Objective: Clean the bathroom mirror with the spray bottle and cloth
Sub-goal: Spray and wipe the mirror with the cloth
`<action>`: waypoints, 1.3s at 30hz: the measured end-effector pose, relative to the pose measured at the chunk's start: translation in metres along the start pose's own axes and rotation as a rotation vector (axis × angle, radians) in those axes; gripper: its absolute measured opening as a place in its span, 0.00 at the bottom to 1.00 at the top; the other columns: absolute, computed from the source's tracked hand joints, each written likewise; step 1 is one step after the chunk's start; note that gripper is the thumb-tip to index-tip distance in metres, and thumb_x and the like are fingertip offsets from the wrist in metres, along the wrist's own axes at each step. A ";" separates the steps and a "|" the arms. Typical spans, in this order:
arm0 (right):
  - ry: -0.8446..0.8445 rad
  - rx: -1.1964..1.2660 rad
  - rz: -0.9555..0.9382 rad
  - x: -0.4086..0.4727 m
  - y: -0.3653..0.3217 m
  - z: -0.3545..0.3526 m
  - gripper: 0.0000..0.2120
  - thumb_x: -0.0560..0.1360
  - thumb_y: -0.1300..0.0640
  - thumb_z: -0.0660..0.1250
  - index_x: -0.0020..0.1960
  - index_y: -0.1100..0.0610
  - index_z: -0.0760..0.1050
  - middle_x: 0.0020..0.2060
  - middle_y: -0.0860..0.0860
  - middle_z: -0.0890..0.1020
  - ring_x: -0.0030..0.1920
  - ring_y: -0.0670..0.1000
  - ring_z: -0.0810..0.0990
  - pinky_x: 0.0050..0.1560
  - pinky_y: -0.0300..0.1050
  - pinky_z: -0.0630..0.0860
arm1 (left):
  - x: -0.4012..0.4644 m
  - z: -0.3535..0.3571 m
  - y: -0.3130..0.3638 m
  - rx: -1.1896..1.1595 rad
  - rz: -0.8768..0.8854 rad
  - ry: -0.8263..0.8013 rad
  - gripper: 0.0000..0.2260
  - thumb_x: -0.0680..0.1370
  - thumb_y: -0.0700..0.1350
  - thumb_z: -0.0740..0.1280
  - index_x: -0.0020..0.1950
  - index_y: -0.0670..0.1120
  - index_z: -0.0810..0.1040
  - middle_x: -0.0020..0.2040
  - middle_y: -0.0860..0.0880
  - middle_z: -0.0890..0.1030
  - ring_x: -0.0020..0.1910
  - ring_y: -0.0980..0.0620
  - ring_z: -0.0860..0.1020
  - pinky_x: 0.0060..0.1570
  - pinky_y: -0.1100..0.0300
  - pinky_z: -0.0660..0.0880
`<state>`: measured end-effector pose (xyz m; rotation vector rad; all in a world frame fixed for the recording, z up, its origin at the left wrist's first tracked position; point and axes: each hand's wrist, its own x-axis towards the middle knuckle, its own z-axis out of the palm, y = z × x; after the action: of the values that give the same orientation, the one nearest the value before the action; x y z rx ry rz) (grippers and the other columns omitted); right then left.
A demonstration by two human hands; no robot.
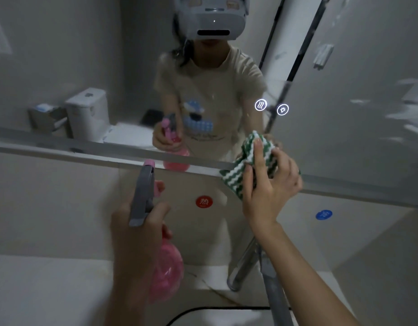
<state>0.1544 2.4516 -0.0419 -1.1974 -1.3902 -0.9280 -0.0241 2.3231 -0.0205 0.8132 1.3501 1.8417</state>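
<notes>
The bathroom mirror (85, 55) fills the upper half of the view, with smeared streaks at its right side. My left hand (137, 234) grips a pink spray bottle (165, 269) by its grey trigger head, nozzle pointing up toward the mirror's lower edge. My right hand (269, 184) holds a bunched green-and-white striped cloth (241, 170) against the mirror's bottom edge. The mirror reflects me, the bottle and the cloth.
Two lit touch icons (271, 107) glow on the mirror above the cloth. A chrome faucet (245, 262) rises below my right forearm, over a sink rim (203, 310). A red sticker (204, 202) and a blue sticker (323, 214) mark the wall.
</notes>
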 end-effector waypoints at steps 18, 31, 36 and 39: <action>0.040 0.056 0.084 0.030 -0.053 0.013 0.19 0.77 0.48 0.62 0.68 0.46 0.68 0.59 0.51 0.68 0.58 0.55 0.70 0.58 0.53 0.63 | -0.005 -0.010 -0.009 0.007 -0.073 0.062 0.12 0.73 0.30 0.66 0.45 0.47 0.81 0.25 0.54 0.76 0.19 0.55 0.69 0.31 0.54 0.70; 0.084 -0.004 0.200 0.028 -0.059 0.029 0.19 0.82 0.45 0.49 0.70 0.50 0.63 0.62 0.54 0.65 0.62 0.55 0.66 0.63 0.53 0.61 | -0.007 -0.017 -0.012 -0.016 -0.085 0.119 0.14 0.73 0.30 0.67 0.40 0.50 0.80 0.21 0.53 0.72 0.17 0.56 0.68 0.21 0.63 0.68; 0.103 -0.045 0.095 0.016 -0.047 0.032 0.19 0.83 0.44 0.51 0.70 0.49 0.63 0.64 0.54 0.64 0.65 0.56 0.66 0.68 0.53 0.57 | -0.013 -0.016 -0.009 0.003 -0.035 0.107 0.11 0.68 0.33 0.71 0.41 0.50 0.82 0.18 0.54 0.68 0.16 0.58 0.66 0.22 0.61 0.67; 0.074 -0.038 0.101 0.012 -0.048 0.031 0.23 0.78 0.47 0.62 0.71 0.49 0.62 0.67 0.54 0.64 0.69 0.57 0.65 0.72 0.53 0.54 | -0.012 -0.017 -0.009 0.008 -0.026 0.128 0.14 0.62 0.42 0.68 0.38 0.61 0.83 0.22 0.53 0.71 0.20 0.52 0.68 0.24 0.51 0.70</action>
<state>0.1017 2.4741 -0.0317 -1.2377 -1.2473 -0.9224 -0.0301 2.3063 -0.0344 0.6882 1.4418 1.8962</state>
